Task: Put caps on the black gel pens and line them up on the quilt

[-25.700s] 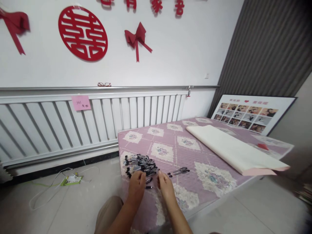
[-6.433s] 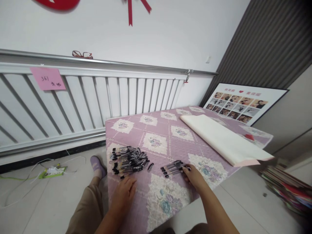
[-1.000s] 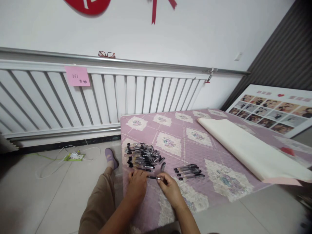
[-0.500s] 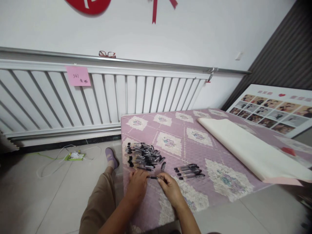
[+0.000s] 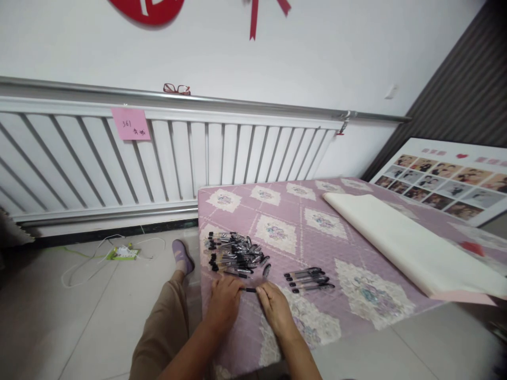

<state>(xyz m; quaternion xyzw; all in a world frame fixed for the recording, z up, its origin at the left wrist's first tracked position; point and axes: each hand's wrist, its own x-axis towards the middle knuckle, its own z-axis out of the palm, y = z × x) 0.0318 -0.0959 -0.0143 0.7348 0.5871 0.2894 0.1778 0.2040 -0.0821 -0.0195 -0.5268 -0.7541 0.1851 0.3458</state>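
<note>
My left hand (image 5: pixel 225 305) and my right hand (image 5: pixel 274 306) meet near the front edge of a low surface under a pink floral cover (image 5: pixel 301 232). Both pinch one black pen (image 5: pixel 249 290), each at one end, fingers closed on it. Just beyond the hands lies a heap of several black pens (image 5: pixel 233 254). To the right of the heap a small row of pens (image 5: pixel 309 278) lies side by side.
A long cream roll of paper (image 5: pixel 400 243) lies across the cover's right side. A framed photo collage (image 5: pixel 443 179) leans at the back right. A white radiator (image 5: pixel 158 158) with a pink note (image 5: pixel 130 124) lines the wall. My knee (image 5: pixel 166 322) and foot (image 5: pixel 182 256) are at left, above floor cables (image 5: pixel 119 253).
Over the last second both hands stayed together on the pen; the right hand slid a little closer to the left. The camera shifted slightly.
</note>
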